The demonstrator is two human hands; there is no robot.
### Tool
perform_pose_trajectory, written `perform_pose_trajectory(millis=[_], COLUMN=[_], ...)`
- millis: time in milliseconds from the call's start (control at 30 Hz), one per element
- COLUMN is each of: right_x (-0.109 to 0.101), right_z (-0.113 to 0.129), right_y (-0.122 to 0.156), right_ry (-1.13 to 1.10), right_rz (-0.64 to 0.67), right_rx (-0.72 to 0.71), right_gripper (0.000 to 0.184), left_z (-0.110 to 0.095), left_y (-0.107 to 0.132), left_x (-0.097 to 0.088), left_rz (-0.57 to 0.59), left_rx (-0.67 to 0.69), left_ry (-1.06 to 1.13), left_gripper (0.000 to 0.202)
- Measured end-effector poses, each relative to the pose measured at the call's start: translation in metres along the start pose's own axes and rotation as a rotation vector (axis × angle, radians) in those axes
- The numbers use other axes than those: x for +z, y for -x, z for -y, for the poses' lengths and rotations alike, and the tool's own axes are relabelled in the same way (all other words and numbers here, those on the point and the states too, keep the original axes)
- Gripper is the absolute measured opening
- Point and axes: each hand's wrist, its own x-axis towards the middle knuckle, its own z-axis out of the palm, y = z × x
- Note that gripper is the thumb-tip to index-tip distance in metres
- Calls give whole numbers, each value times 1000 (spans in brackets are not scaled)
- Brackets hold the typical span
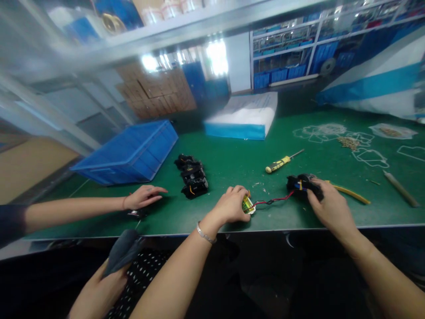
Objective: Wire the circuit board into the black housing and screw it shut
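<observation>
My left hand (230, 204) rests on the green table with its fingers closed round a small yellow-green and white part (248, 205), partly covered by the fingers. A red and black wire pair (272, 200) runs from that part to a black plastic housing (295, 182). My right hand (332, 212) grips this housing from its right side, thumb in front. Just behind the right hand lies a curved yellow strip (353, 194), its near end hidden. A yellow and grey screwdriver (279, 165) lies behind the housing, tip pointing back right.
Several black housings (193, 175) stand in a row left of centre. Beyond are a blue bin (133, 153) and a white-blue bag (237, 128). Brass-coloured screws (348, 142) and white thin loops (370, 157) lie at right. A co-worker's hand (144, 198) reaches in from the left.
</observation>
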Motion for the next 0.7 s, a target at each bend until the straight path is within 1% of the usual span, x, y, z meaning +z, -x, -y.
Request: perform_pose_trajectory(millis=[67, 133, 233, 333, 433, 500, 567, 600, 633, 667, 700], right_x=[-13, -20, -19, -5, 15, 29, 44, 51, 58, 65, 73], right_z=[-8, -11, -12, -9, -2, 4, 12, 16, 20, 25, 31], right_y=[1, 1, -5, -14, -20, -23, -27, -29, -31, -33, -36], right_ry=[17, 20, -1, -42, -114, -188, -280, -329, -379, -429, -479], right_rz=[-66, -123, -207, -171, -148, -136, -80, -39, 5, 50, 97], right_rx=[-4, -30, -62, -52, -56, -40, 8, 30, 42, 43, 33], right_gripper=[31, 27, 26, 27, 29, 30, 29, 29, 29, 30, 30], left_z=[3, 3, 1, -3, -7, -11, -14, -15, -16, -16, -16], left_y=[0, -2, -6, -7, -3, 2, 9, 12, 14, 16, 16], left_x=[-2, -1, 1, 0, -6, -15, -26, -32, -37, -41, -43], left_rz=[6, 22, 18, -5, 21, 94, 196, 216, 193, 119, 3], left_rx=[-28, -51, -99, -168, -216, -233, -258, -279, -304, -325, -331], left_ry=[-5, -9, -32, -67, -95, -90, -56, -40, -31, -27, -27], left_gripper=[61, 62, 66, 76, 90, 92, 87, 82, 76, 70, 62])
